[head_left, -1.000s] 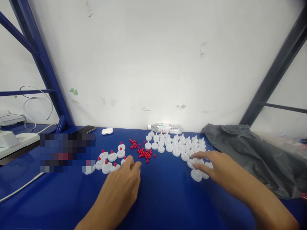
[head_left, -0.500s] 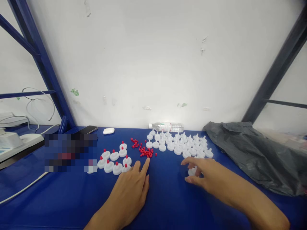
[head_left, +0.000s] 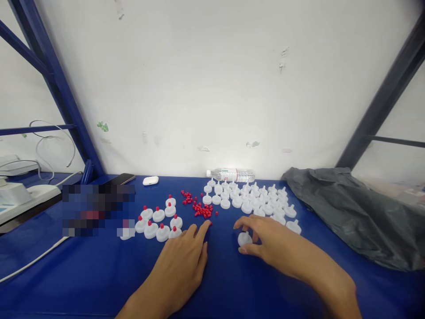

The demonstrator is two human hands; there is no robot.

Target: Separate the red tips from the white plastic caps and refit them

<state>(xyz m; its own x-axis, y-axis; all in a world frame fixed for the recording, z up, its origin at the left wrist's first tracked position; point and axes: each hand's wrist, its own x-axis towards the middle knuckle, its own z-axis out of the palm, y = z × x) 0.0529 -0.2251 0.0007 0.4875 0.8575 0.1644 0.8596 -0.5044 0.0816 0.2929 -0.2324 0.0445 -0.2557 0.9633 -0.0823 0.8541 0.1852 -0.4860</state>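
My left hand [head_left: 182, 257] lies low over the table, fingers stretched out, its index fingertip on a small red cap at the near edge of a pile of red caps [head_left: 202, 210]. Between the thumb and fingers of my right hand [head_left: 267, 237] is a white spouted lid [head_left: 245, 240], its thin spout pointing up with no red cap on it. Behind that hand stand several more bare white spouted lids [head_left: 246, 206]. Left of my left hand are several white lids with red caps [head_left: 151, 230] on their spouts.
Along the wall lies a clear plastic bottle [head_left: 232, 175]. A dark grey plastic bag [head_left: 348, 212] covers the right side. A white case [head_left: 150, 180] and a phone [head_left: 122, 179] are at the back left, near a white cable [head_left: 36, 263]. Blue frame posts [head_left: 63, 88] rise at the left.
My right hand has moved left, bringing the white spouted lid away from the others. My left index finger has shifted slightly right, drawing a red cap out of the pile's near edge.
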